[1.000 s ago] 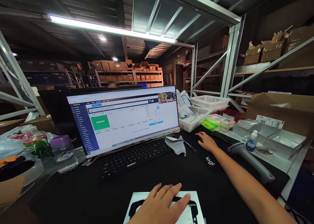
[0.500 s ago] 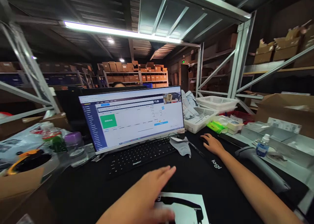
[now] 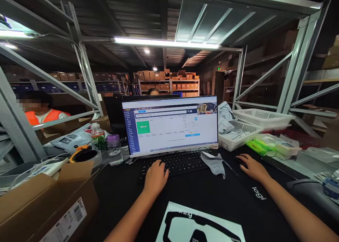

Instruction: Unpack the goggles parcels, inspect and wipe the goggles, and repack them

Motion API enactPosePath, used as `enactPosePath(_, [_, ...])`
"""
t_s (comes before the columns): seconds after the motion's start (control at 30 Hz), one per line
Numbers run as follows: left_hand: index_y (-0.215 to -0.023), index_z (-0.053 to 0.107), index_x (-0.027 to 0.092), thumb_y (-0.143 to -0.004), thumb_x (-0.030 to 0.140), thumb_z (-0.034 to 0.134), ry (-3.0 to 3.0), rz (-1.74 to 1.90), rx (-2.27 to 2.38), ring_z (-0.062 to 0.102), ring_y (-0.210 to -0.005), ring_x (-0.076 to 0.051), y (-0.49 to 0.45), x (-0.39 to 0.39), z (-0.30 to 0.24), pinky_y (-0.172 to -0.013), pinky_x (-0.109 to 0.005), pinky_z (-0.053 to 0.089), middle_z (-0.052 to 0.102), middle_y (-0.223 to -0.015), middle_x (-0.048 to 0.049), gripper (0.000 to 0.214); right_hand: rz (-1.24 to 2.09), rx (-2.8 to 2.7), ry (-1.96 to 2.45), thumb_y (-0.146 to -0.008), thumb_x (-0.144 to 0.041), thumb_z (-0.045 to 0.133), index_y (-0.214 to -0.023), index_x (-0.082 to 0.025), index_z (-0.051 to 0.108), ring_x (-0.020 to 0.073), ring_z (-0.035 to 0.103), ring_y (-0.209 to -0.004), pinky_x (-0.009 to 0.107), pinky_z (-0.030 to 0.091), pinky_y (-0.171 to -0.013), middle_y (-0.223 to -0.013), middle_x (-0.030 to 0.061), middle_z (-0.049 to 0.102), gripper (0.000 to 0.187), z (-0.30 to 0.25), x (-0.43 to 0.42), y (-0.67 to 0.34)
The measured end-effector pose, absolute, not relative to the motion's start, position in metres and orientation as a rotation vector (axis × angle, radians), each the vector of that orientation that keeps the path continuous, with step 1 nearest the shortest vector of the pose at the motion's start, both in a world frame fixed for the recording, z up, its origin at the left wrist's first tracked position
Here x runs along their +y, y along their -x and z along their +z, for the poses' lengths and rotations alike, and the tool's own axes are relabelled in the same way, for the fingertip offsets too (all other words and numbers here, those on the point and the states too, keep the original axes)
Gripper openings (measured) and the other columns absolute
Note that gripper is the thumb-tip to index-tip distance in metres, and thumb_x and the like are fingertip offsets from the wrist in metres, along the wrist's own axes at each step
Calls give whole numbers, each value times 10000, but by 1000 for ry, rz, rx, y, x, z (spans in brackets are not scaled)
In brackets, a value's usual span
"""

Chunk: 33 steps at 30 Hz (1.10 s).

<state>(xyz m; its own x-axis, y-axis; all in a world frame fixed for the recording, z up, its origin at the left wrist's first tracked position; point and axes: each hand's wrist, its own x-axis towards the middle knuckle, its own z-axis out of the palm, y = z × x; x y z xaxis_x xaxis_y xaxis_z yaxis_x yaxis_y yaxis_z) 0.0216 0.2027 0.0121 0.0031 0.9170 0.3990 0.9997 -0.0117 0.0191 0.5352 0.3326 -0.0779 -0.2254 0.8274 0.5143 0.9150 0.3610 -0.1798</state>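
Observation:
My left hand (image 3: pixel 155 175) rests on the left part of the black keyboard (image 3: pixel 182 163), fingers reaching over the keys and holding nothing. On the black desk mat to the right, my right hand (image 3: pixel 253 167) curves over a dark computer mouse (image 3: pixel 239 161), mostly hidden under the fingers. A monitor (image 3: pixel 169 129) behind the keyboard shows a web page with a green block. Between the keyboard and my right hand lies a crumpled grey cloth (image 3: pixel 215 165). Nearest me, a flat white package (image 3: pixel 176 210) with a black goggle-like print lies on the mat.
At left stand an open cardboard box (image 3: pixel 76 192), a tape roll (image 3: pixel 86 156) and a purple-lidded cup (image 3: pixel 114 152). White baskets (image 3: pixel 262 117), a green packet (image 3: pixel 261 147) and a scanner (image 3: pixel 304 190) are at right. A person in an orange vest (image 3: pixel 47 116) is beyond the rack.
My left hand has moved from above the white package forward and left onto the keyboard. The view has turned left, bringing the cardboard box and a person into sight. My right hand stays put.

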Motion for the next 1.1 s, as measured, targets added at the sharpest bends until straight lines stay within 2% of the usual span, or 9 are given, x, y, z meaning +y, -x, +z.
enactPosePath(0.33, [-1137,639,148,-964,335,604,1887,-394,-2033,581,-1189,-260,-14,205,0,-974,-466,506,603,-1304,-111,257,-183,-2085,1522,-850,-346,480,-1374,-251,562,296,626,-1186,435,492,-1046,-1368,129,557,539,-79,333,-535])
enactPosePath(0.53, [-1074,642,149,-975,369,583,1839,-369,-2065,619,-1066,-230,-12,204,1,-858,-407,545,642,-1150,-83,248,-147,-2087,1539,-864,-392,482,-1338,-265,600,312,624,-1184,446,515,-1006,-1360,129,573,505,-76,333,-536])
enactPosePath(0.77, [-1083,638,149,-971,404,581,1797,-339,-2119,613,-1071,-237,-11,205,-1,-875,-423,533,640,-1140,-85,283,-110,-2078,1535,-901,-544,443,-1357,-253,603,332,599,-1228,471,520,-1018,-1395,144,549,564,-78,335,-536])
enactPosePath(1.1, [-1077,638,151,-975,429,572,1802,-304,-2121,627,-1032,-228,-13,201,-1,-861,-418,538,651,-1095,-76,304,-97,-2054,1491,-886,-573,456,-1336,-265,622,350,584,-1257,493,515,-1039,-1402,144,553,570,-84,342,-536])
